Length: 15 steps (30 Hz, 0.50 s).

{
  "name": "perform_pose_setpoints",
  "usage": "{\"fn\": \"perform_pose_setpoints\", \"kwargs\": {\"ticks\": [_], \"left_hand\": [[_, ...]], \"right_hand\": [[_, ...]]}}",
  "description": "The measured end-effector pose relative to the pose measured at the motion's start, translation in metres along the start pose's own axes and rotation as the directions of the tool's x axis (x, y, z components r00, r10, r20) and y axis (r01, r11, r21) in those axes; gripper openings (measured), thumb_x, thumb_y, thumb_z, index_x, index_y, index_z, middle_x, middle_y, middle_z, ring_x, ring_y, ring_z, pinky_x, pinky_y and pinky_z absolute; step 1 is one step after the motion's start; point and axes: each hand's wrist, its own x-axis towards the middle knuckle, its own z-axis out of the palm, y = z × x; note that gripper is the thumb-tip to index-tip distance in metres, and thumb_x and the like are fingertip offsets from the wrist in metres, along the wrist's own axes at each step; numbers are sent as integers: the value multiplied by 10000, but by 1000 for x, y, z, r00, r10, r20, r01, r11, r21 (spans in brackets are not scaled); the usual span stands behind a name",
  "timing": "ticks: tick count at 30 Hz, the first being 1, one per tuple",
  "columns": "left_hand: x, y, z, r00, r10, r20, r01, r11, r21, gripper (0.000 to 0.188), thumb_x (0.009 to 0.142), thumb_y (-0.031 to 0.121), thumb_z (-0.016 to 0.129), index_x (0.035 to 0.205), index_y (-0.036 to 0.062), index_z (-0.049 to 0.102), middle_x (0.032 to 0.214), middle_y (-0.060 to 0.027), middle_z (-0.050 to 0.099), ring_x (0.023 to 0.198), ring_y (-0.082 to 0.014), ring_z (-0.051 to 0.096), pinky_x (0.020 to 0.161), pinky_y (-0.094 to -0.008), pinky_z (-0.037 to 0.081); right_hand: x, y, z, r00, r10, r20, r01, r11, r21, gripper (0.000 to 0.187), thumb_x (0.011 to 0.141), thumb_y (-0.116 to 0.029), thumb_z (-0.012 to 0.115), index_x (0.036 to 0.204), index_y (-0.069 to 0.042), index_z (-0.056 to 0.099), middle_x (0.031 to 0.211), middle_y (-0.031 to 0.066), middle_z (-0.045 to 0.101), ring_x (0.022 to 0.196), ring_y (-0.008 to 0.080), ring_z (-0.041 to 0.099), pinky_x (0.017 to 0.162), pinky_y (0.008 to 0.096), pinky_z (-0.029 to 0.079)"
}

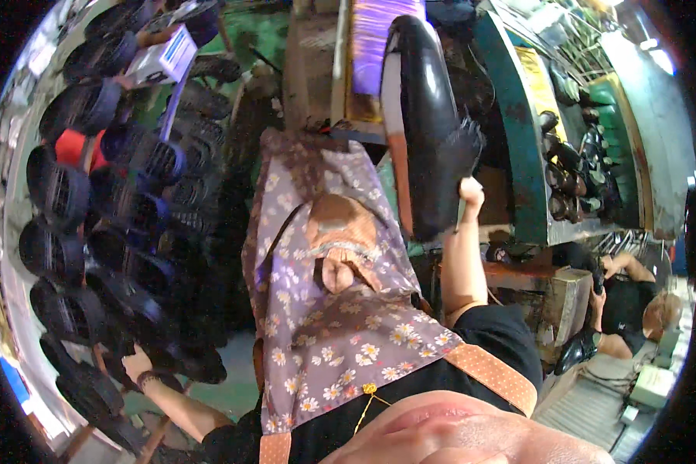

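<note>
My right hand [472,193] is raised, its fingers closed round a thin handle. Dark bristles of a brush [464,145] show just above the fist, against the lower part of a long, shiny black piece [427,85] shaped like a boot shaft. My left hand [138,363] reaches out to the lower left, to a black shoe [162,379] low on the rack. Its fingers bend at the shoe's edge, but their tips are hidden, so I cannot tell whether they grip it. A flowered apron [363,332] covers my lap, with a tan dotted patch [344,220] on it.
Rows of black shoes [66,251] fill the left side, with a white box [162,58] above. At the right, a green shelf [510,85] holds more shoes [568,166]. A wooden bench [568,305] stands below it. Another person [630,309] handles a black shoe there.
</note>
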Motion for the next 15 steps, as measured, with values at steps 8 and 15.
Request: {"fn": "perform_pose_setpoints", "kwargs": {"ticks": [8,15], "left_hand": [[12,-61,-5,982,-123,146,185,421,-888,551,749,329,677,1135,-54,593,1043,-197,637,906,-341,627,800,-483,504],[-118,-38,-56,808,318,496,532,-32,-846,438,754,375,626,997,11,620,876,-107,653,766,-279,632,728,-479,527]], "right_hand": [[-31,93,-14,944,236,232,-331,699,634,891,585,-286,736,1343,64,426,1249,228,575,1079,346,612,968,434,489],[-49,142,-7,946,259,196,-318,611,725,898,571,-305,762,1330,58,449,1248,212,582,1089,330,608,980,425,473]]}}
